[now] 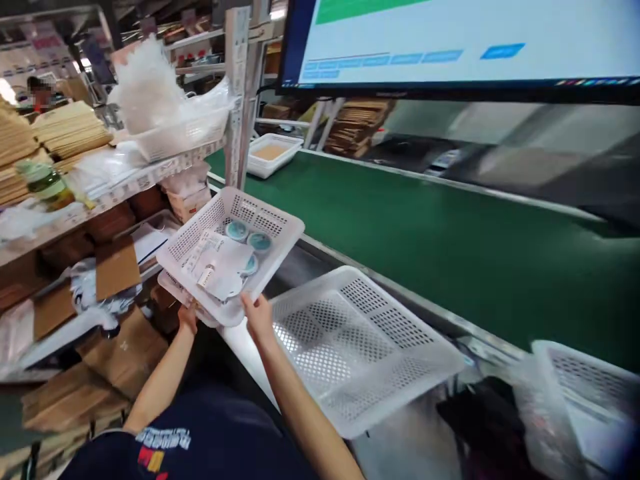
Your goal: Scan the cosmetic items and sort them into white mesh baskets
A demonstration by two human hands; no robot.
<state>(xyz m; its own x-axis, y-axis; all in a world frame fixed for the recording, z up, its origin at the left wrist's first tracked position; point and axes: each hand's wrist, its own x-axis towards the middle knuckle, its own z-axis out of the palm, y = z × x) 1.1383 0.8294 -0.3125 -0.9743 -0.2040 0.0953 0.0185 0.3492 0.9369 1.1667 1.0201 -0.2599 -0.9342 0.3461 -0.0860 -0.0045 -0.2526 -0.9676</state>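
Note:
A white perforated plastic basket [287, 230] is tilted in front of me, over the edge of the metal bench. Inside it lie several round tubs with blue-green lids [259, 241] and printed white paper sheets [227, 263]. A second white basket [170, 283] shows partly beneath it. My right hand [259, 317] is closed on the near rim of the upper basket. My left hand [187, 319] grips at the near left corner, by the lower basket's rim; its fingertips are partly hidden. A larger white basket [370, 400], with nothing seen inside, stands right of my right hand.
A green conveyor belt [425, 233] runs behind the bench, with white trays [275, 160] at its far left. A monitor [450, 47] hangs overhead. Shelves on the left hold cardboard [117, 270] and plastic bags [155, 93]. Another basket [590, 367] stands at right.

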